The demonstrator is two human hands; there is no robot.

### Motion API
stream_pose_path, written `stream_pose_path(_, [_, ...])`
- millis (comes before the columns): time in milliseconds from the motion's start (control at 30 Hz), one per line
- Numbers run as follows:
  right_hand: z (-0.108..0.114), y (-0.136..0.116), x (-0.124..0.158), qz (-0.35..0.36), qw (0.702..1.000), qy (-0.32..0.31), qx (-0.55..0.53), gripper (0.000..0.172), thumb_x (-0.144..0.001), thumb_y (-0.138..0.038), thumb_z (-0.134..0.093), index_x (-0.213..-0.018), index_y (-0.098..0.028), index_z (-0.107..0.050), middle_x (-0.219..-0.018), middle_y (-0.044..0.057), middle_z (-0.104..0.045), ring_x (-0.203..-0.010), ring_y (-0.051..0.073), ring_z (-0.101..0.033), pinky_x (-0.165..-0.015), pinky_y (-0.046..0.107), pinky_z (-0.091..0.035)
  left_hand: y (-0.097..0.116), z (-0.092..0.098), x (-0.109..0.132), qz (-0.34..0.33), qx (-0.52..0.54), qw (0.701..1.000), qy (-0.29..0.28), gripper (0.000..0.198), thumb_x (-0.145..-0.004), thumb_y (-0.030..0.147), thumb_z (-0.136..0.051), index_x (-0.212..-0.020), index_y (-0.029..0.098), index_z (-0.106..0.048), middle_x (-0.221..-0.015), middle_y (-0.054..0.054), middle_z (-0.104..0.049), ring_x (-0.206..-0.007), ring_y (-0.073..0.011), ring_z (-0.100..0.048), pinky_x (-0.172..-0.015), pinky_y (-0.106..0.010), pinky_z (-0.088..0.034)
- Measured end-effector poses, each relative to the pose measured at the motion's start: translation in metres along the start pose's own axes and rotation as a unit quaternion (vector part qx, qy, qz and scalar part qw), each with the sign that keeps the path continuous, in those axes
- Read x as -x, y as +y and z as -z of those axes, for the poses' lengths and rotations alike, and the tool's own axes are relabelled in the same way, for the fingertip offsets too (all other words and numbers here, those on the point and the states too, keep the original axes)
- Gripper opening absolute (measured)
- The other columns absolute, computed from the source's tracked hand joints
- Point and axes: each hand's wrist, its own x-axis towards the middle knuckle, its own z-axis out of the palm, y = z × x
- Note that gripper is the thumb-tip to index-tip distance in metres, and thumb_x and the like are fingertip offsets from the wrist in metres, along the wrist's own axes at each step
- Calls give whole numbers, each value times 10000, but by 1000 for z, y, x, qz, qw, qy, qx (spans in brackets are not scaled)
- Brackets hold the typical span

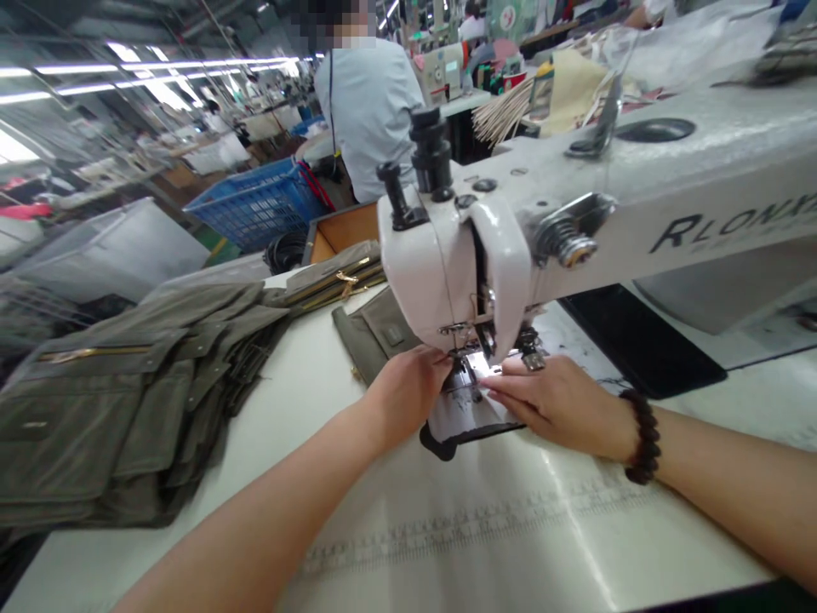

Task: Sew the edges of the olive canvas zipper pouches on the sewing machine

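Observation:
A white sewing machine (447, 264) stands in front of me, its small lamp lighting the needle area and metal bed plate (469, 413). My left hand (408, 390) is left of the presser foot, fingers closed together; their tips are partly hidden beside the machine head. Just behind this hand lies an olive fabric piece with a flap (379, 328); whether the fingers grip it is hidden. On the right of the presser foot, my right hand (555, 398) rests with fingers stretched toward the needle area, their tips near the plate. No held thing shows in it.
Stacked olive fabric pieces with zips (146, 400) lie at the left of the white table (383, 528). More zipped pieces (338, 277) lie behind. A printed ruler (472, 528) crosses the front. Beyond are a blue crate (255, 204) and a seated person (370, 111).

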Motion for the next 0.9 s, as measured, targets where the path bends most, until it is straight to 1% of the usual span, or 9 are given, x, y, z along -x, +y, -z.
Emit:
stream_pose_path(100, [1, 0, 3, 48, 998, -28, -16, 307, -896, -257, -320, -940, -165, -610, -718, 21, -573, -592, 107, -504, -514, 248, -277, 14, 15, 6, -68, -11, 996, -50, 169, -820, 133, -460, -806, 122, -628, -866, -74, -654, -847, -198, -588, -748, -314, -456])
stream_pose_path(167, [1, -2, 5, 72, 997, -39, -9, 309, -898, -266, -319, -950, -161, -605, -702, 19, -558, -580, 107, -484, -510, 258, -260, 23, 23, 11, -81, 10, 994, -67, 161, -823, 144, -467, -846, 133, -627, -933, -63, -649, -903, -188, -573, -790, -306, -443])
stream_pose_path(333, [1, -3, 10, 117, 992, -51, 15, 276, -882, -254, -342, -908, -166, -602, -663, 12, -529, -528, 106, -431, -490, 275, -216, 41, 27, 18, 38, 68, 996, -36, 219, -843, 186, -463, -1016, 106, -571, -1062, -75, -604, -1003, -179, -524, -862, -304, -421])
stream_pose_path(467, [5, 0, 12, 141, 988, -58, 35, 226, -853, -199, -368, -887, -156, -587, -669, 11, -527, -534, 115, -426, -488, 282, -211, 54, 21, 19, 78, 99, 992, 1, 252, -838, 180, -467, -1064, 98, -542, -1074, -83, -589, -1030, -188, -503, -873, -328, -429])
stream_pose_path(533, [8, 1, 11, 151, 985, -79, 39, 222, -831, -170, -376, -926, -155, -576, -687, 13, -530, -561, 124, -442, -497, 285, -224, 57, 17, 20, 97, 116, 988, 31, 240, -835, 174, -467, -1045, 92, -549, -1076, -88, -587, -1021, -186, -508, -876, -335, -438])
stream_pose_path(600, [10, 1, 11, 140, 984, -107, 35, 260, -798, -150, -394, -1009, -172, -544, -716, 8, -536, -584, 131, -457, -500, 285, -230, 57, 13, 21, 114, 140, 982, 63, 225, -834, 160, -459, -1024, 95, -561, -1067, -82, -595, -1002, -174, -523, -882, -328, -445])
stream_pose_path(700, [7, -5, 10, 83, 988, -123, 41, 395, -732, -157, -436, -1123, -205, -466, -733, -5, -541, -590, 143, -472, -490, 279, -221, 51, 8, 25, 128, 179, 971, 98, 232, -845, 132, -415, -1021, 110, -565, -1047, -63, -613, -983, -145, -542, -890, -290, -452])
stream_pose_path(833, [0, -14, 8, 29, 991, -123, 52, 499, -682, -179, -473, -1176, -173, -397, -776, 14, -566, -619, 162, -507, -479, 274, -201, 44, 3, 27, 141, 212, 958, 132, 250, -850, 117, -386, -1022, 103, -567, -1036, -68, -617, -976, -140, -552, -893, -274, -454])
stream_pose_path(900, [-1, -17, 7, 18, 991, -122, 56, 488, -670, -173, -485, -1152, -175, -407, -775, 14, -571, -602, 159, -511, -468, 270, -173, 43, 0, 27, 142, 213, 956, 146, 255, -854, 126, -383, -1029, 97, -566, -1036, -77, -612, -976, -147, -550, -892, -285, -456])
